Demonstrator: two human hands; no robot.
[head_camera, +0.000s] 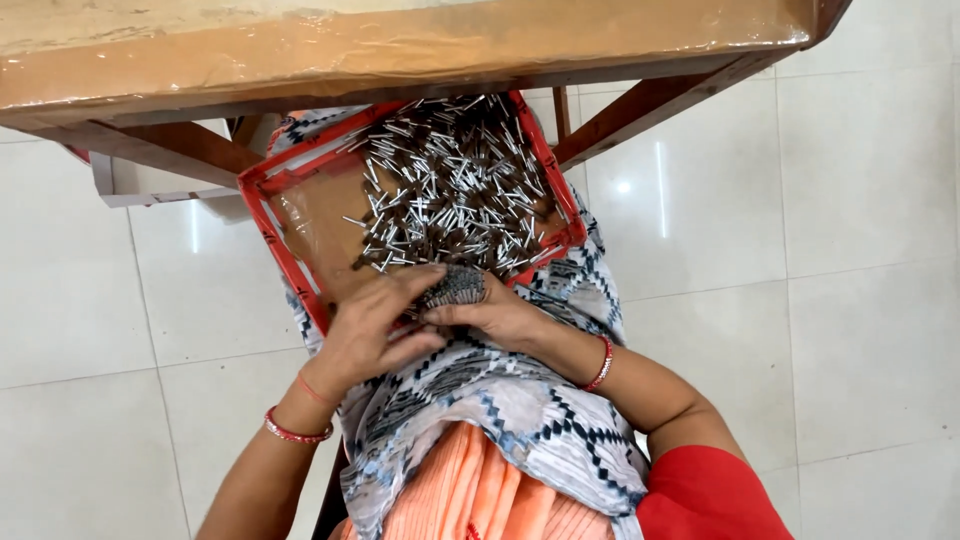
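Metal pins, gathered into a tight bundle, sit between the two hands at the near edge of a red tray. The right hand has its fingers curled closed around the bundle from below and the side, heads of the pins showing above the thumb. The left hand lies just beside it, fingers spread and bent, fingertips touching the bundle's left side; it presses against the bundle rather than closing on it. Both hands rest over the tray's near rim. Inside the tray a loose heap of pins lies scattered in all directions, thickest toward the far right corner, with a bare brown patch at the left. The tray rests tilted on the lap, on a patterned cloth of white, black and blue. Red bangles ring both wrists. A wooden table edge crosses above the tray, and pale floor tiles lie all around.
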